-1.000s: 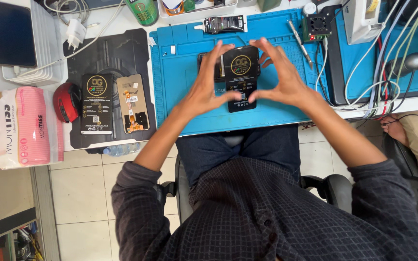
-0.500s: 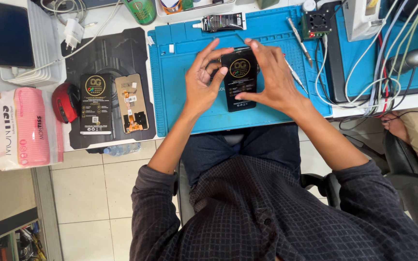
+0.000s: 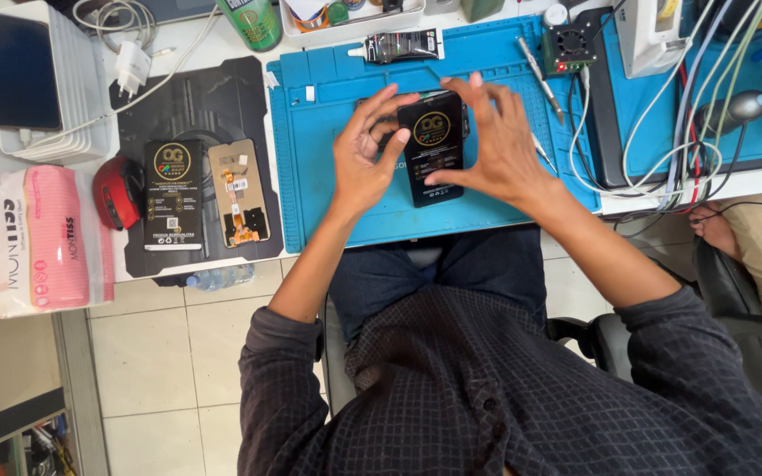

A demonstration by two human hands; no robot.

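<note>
While both hands meet over the blue mat [image 3: 328,211], the left hand [image 3: 365,163] cups the left edge of a black phone screen [image 3: 432,148] with its fingers curled against the side, and the right hand [image 3: 497,145] closes on the right edge, fingers arched over the top and thumb at the lower corner, so the screen is clamped between the two near the middle of the mat. Its printed black face is up, and whether it rests on the mat or is lifted just off it cannot be told. Beyond the hands, at the mat's far edge, lies a black glue tube [image 3: 399,45]; a screwdriver [image 3: 541,67] lies slanted just to the right of the right hand's fingers, with a small fan [image 3: 568,44] near it. White and green cables [image 3: 663,150] loop over the mat's right end, close to the right wrist. Well to the left, on a black mat [image 3: 200,97], a second screen [image 3: 173,194] lies beside a bare display back [image 3: 238,192] with its orange flex showing. A red mouse-shaped thing [image 3: 117,192] sits just left of them, then a pink tissue pack [image 3: 53,238]. A dark tablet [image 3: 14,69] rests on a white stand at the far left corner, with a charger [image 3: 132,63] near it. Another person's bare foot [image 3: 714,227] shows at the right, under the table edge.
</note>
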